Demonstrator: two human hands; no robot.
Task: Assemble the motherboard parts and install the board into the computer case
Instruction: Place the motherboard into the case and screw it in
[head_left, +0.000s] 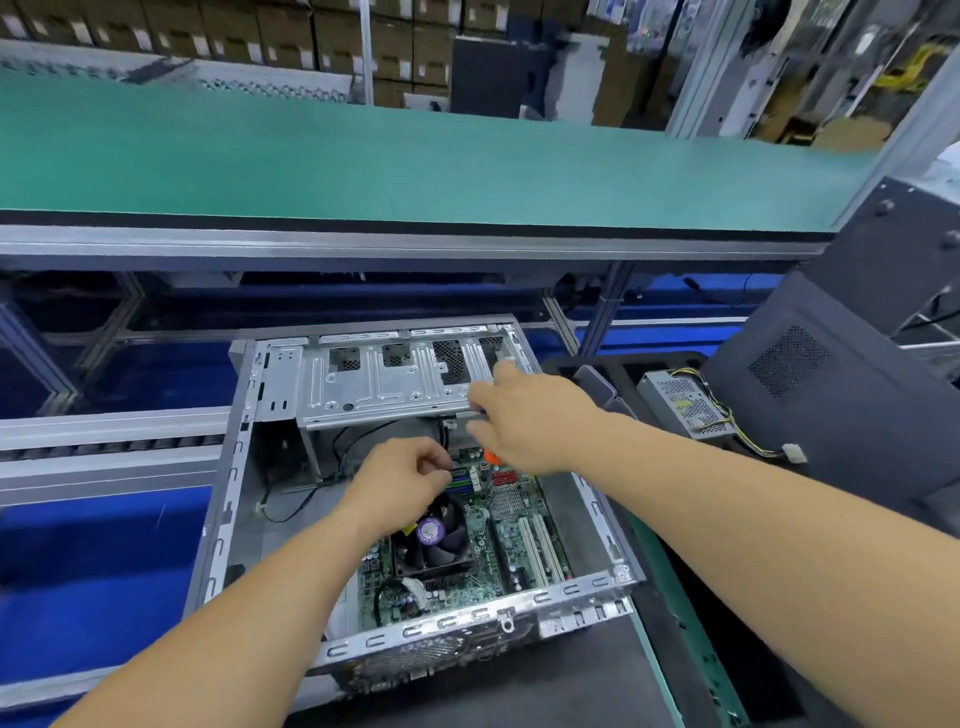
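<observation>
Here, an open computer case (228, 499) lies on its side on the counter (587, 680), below a green-topped shelf (415, 161). The motherboard (498, 540) sits inside the case, its black cooler fan (436, 540) near the middle. The left hand (400, 483) is curled narrow, fingertips pinched at the memory slots (465, 480); what it grips cannot be told. The right hand (524, 421), fingers loosely spread, reaches to the drive cage (384, 384). A power supply (685, 402) lies well apart at right.

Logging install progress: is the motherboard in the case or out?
In: the motherboard lies on the floor of the open case, inside its walls.
</observation>
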